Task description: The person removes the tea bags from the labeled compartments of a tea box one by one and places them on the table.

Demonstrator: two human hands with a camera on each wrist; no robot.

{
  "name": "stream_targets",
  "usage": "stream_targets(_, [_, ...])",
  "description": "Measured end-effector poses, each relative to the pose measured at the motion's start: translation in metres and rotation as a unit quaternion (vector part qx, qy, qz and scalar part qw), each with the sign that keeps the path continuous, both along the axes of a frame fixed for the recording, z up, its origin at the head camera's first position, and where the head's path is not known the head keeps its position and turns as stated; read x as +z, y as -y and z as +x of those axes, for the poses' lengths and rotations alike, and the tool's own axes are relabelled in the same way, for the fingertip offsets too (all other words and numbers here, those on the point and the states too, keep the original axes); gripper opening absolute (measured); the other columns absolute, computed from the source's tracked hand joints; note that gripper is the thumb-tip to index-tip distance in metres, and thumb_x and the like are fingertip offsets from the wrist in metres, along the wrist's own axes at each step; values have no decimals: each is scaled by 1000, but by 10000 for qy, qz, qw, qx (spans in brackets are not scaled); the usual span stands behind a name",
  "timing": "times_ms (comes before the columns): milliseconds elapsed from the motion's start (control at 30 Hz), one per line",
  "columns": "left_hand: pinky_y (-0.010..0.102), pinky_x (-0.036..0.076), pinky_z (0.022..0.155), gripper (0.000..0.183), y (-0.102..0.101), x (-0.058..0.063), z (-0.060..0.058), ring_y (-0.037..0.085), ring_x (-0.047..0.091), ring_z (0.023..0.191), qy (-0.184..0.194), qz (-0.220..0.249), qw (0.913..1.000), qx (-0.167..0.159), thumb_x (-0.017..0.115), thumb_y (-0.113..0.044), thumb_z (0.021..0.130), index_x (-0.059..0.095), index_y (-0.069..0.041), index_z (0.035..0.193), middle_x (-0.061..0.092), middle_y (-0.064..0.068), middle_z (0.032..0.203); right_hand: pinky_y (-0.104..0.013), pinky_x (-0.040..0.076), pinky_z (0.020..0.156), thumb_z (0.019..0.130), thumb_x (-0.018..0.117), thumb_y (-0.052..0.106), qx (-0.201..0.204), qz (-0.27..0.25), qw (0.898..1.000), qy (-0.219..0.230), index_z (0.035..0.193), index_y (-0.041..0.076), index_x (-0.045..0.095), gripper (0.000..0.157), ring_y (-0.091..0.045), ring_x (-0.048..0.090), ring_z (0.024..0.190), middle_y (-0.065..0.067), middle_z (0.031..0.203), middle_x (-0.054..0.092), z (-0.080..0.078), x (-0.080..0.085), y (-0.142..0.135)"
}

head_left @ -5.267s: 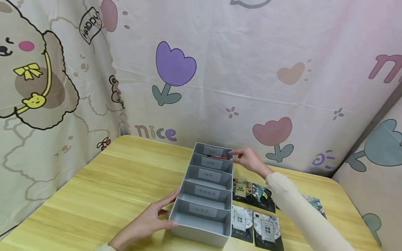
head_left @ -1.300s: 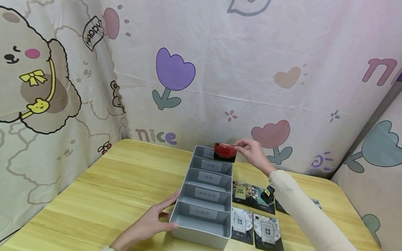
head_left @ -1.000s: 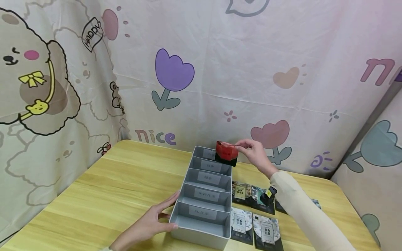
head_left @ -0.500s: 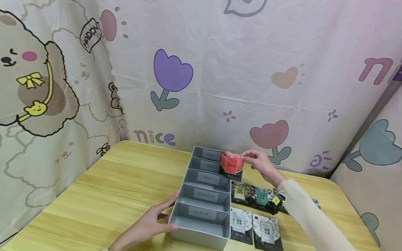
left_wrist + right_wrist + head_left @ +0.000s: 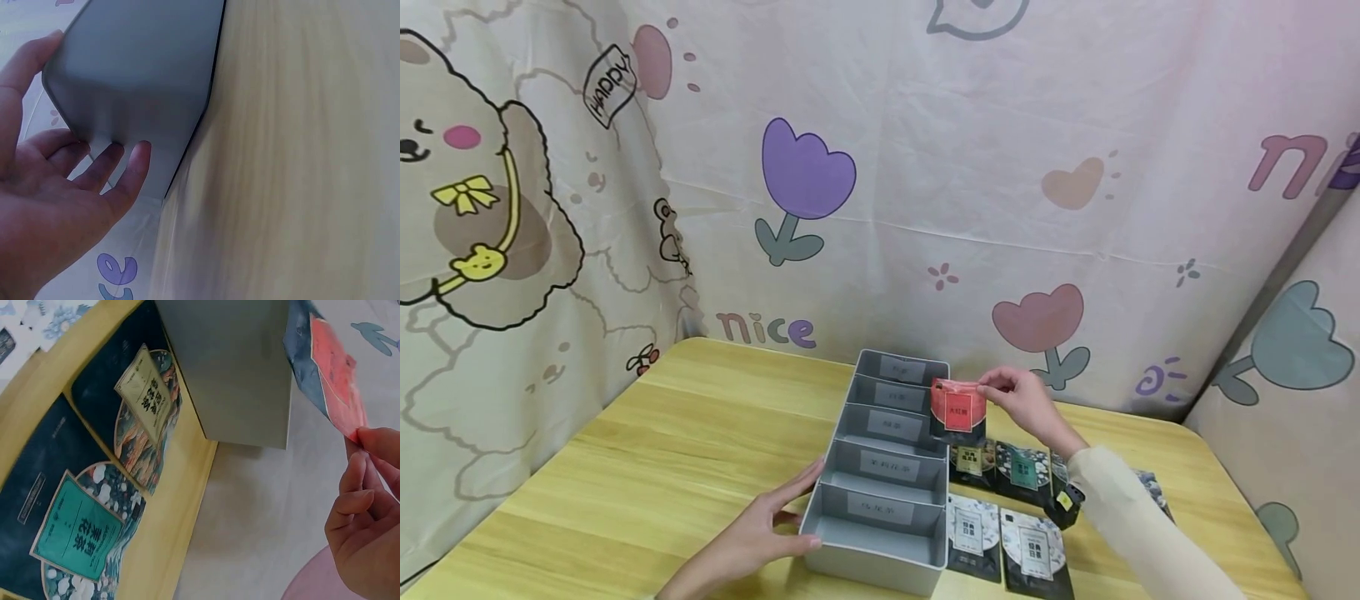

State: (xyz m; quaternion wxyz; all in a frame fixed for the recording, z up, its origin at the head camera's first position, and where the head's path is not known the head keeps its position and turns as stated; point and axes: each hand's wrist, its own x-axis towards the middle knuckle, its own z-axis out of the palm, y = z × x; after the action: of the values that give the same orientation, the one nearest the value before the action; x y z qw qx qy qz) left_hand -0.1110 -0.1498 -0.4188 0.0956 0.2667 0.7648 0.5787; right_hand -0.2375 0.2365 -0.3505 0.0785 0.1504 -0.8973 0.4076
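Note:
My right hand (image 5: 1026, 407) pinches the top corner of a red and black tea sachet (image 5: 958, 412) between thumb and fingertips. The sachet hangs upright, label facing me, over the right rim of a grey divided storage box (image 5: 868, 573). In the right wrist view the same sachet (image 5: 337, 375) shows edge-on, clear of the box's outer wall. My left hand (image 5: 760, 533) rests on the box's near left corner, thumb at the front rim and fingers along the left side. In the left wrist view its fingertips touch the grey wall (image 5: 131, 75).
Right of the box lie several sachets: a yellow-labelled one (image 5: 973, 460), a green-labelled one (image 5: 1024, 471) and two white ones, the nearer pair (image 5: 1036, 550). Paper labels (image 5: 883, 508) mark the compartments. A patterned curtain (image 5: 910, 208) hangs behind the wooden table (image 5: 662, 433).
My right hand has drawn the red sachet up out of the farthest compartment, then moved it toward me and rightward, turning its label to face me. The left hand has stayed at the box's corner.

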Motion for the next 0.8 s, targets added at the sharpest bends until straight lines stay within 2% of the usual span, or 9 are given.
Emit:
stream_targets(100, [30,46,94,77,0,0,0,-9,29,127,-96,81,9999,-93,69,-9,88,26,-6,152,15,25,155,-32,48,65,94,65,16,25,-8,10000,-71,99,5,68,13,-23,57,74,-1,83,67,3,-2,1])
stream_targets(267, [30,45,95,77,0,1,1,-8,29,128,33,49,10000,-31,70,-10,88,27,-9,153,15,23,156,-31,48,64,93,66,15,28,-306,9995,-39,98,5,69,12,-30,57,75,-1,80,67,9,-4,1])
stream_targets(567, [29,45,95,77,0,1,0,-6,30,128,54,-112,9999,62,70,-13,88,28,-10,153,15,22,156,-28,42,57,89,71,20,-84,-1061,9936,390,99,2,72,21,-20,52,71,-5,79,64,26,-5,4])
stream_targets(800, [31,46,95,77,-1,2,0,-5,29,129,-56,-36,10000,-11,70,-11,88,27,-9,153,15,24,156,-26,44,60,90,70,18,-156,-1403,9892,385,102,-1,70,22,-17,53,71,-7,83,66,40,-3,6])
